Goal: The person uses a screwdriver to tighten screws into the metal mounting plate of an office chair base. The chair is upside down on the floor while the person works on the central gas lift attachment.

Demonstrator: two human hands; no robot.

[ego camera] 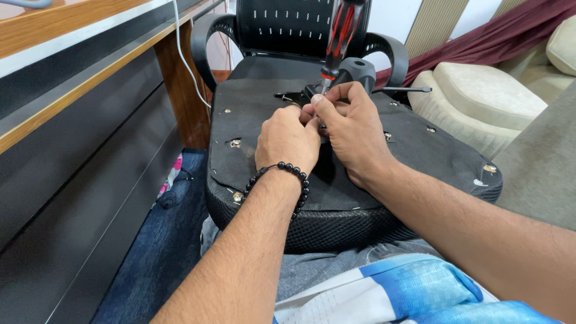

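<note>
Seat: upturned seat [360,174] on my lap, mechanism [354,72] on it.
Left hand [287,139]: curled, grasp hidden.
Right hand [351,129]: pinching screwdriver [341,36] shaft.
Progress: one screw being worked; others' state unclear.

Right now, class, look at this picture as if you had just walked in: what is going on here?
A person has an office chair seat turned underside up, resting against their lap. Both hands meet at the middle of that underside, near the black metal mechanism. The right hand steadies the shaft of a red and black screwdriver standing upright, tip down. The left hand, with a dark bead bracelet at the wrist, presses in beside it. Several screws and fittings show across the black underside.
</note>
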